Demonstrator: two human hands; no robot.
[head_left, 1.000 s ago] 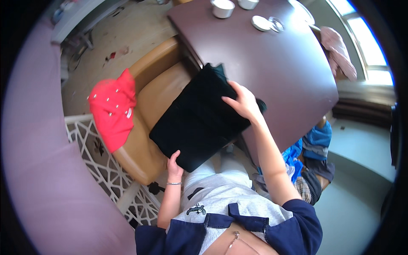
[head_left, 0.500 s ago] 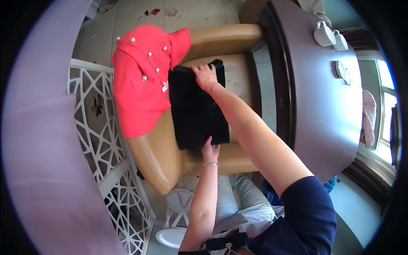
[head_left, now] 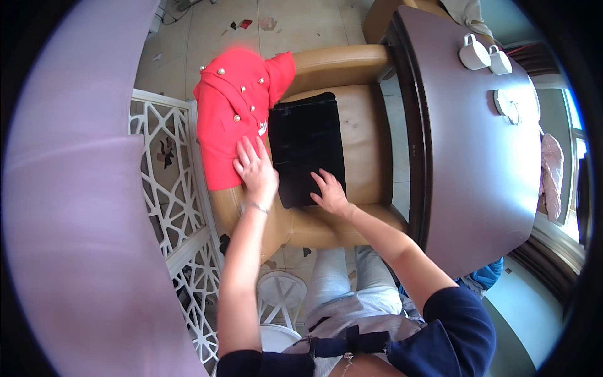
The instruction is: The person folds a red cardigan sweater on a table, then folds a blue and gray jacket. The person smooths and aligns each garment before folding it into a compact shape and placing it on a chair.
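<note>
A folded black garment lies flat on the seat of the tan armchair. Draped over the chair's backrest at the left is a red coat with several pearl-like buttons. My left hand, a bracelet at its wrist, has its fingers spread over the coat's lower right edge. It appears to touch the coat without gripping it. At the near right part of the black garment, my right hand has its fingers apart, over or lightly on the cloth.
A dark table stands right of the chair, with two white cups and a small white dish. A white lattice screen runs along the left. Near my legs is a white stool. Scraps lie on the floor.
My left hand has left the black garment's near edge and moved up-left onto the red coat. My right hand has come back from the garment's far end to its near part.
</note>
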